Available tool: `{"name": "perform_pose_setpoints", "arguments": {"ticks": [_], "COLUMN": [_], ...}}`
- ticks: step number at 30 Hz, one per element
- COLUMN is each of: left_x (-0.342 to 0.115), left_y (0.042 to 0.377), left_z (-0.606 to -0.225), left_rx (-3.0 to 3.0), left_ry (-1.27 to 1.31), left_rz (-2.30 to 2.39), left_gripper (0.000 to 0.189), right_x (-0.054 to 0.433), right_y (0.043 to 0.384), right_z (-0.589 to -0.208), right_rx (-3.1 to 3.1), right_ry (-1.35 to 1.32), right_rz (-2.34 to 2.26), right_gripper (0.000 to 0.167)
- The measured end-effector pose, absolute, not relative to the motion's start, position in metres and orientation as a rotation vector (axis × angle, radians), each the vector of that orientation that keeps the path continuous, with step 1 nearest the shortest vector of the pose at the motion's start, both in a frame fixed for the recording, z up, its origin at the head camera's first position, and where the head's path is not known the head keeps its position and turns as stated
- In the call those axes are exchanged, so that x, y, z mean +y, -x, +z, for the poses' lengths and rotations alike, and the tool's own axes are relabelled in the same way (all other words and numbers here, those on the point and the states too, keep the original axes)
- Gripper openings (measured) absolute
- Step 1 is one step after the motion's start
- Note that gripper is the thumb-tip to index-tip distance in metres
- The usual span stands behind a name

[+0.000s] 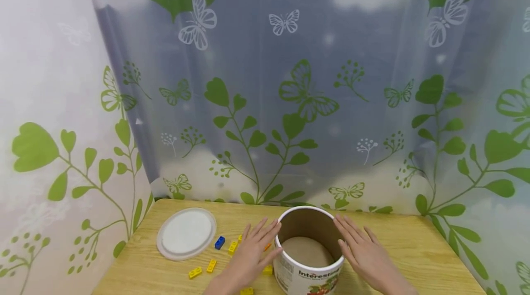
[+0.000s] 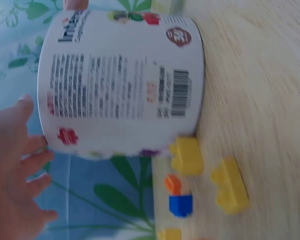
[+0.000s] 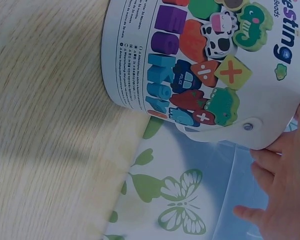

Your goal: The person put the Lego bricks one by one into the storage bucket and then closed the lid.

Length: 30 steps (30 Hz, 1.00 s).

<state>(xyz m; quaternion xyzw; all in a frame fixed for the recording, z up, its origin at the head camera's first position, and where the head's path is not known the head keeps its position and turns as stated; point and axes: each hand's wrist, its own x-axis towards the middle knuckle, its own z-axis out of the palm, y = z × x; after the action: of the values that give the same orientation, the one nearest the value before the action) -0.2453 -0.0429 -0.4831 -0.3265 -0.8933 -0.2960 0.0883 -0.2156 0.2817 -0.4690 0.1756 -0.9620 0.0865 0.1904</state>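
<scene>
A white cardboard bucket (image 1: 306, 281) with a printed label stands upright on the table, its brown inside showing no contents. My left hand (image 1: 250, 251) is at its left rim, fingers straight and spread. On the opposite side, my right hand (image 1: 364, 251) has its straight fingertips right at the rim. In the left wrist view, the bucket's barcode side (image 2: 120, 85) faces the camera, with the left fingers (image 2: 37, 162) by the rim. The right wrist view shows colourful printed shapes (image 3: 205, 60) and the right hand (image 3: 285, 185) against the rim near a handle rivet.
A round white lid (image 1: 187, 233) lies on the wooden table left of the bucket. Between them are scattered several yellow toy bricks (image 1: 211, 266), a blue brick (image 1: 220, 242) and an orange piece (image 2: 173, 184). Patterned curtain (image 1: 256, 101) hangs behind the table.
</scene>
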Motion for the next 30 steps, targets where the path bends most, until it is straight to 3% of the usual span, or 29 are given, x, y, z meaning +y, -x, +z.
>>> {"name": "perform_pose_setpoints", "arguments": {"ticks": [10,15,30], "left_x": [-0.086,-0.101,-0.109], "left_y": [0.256,0.253,0.243], "left_z": [-0.501,-0.516,-0.536], "left_rx": [-2.618,-2.672,-2.985], "left_ry": [0.818,0.773,0.909], "left_rz": [-1.326,-1.567,-1.559], "left_gripper": [0.05,0.036,0.02], "right_x": [0.28,0.28,0.278], "right_y": [0.215,0.214,0.216], "right_z": [-0.47,-0.472,-0.472], "right_rx": [-2.666,-2.65,-2.616], "right_ry": [-0.496,-0.495,-0.511], "right_rz": [0.229,0.238,0.225], "right_gripper": [0.052,0.052,0.05]}}
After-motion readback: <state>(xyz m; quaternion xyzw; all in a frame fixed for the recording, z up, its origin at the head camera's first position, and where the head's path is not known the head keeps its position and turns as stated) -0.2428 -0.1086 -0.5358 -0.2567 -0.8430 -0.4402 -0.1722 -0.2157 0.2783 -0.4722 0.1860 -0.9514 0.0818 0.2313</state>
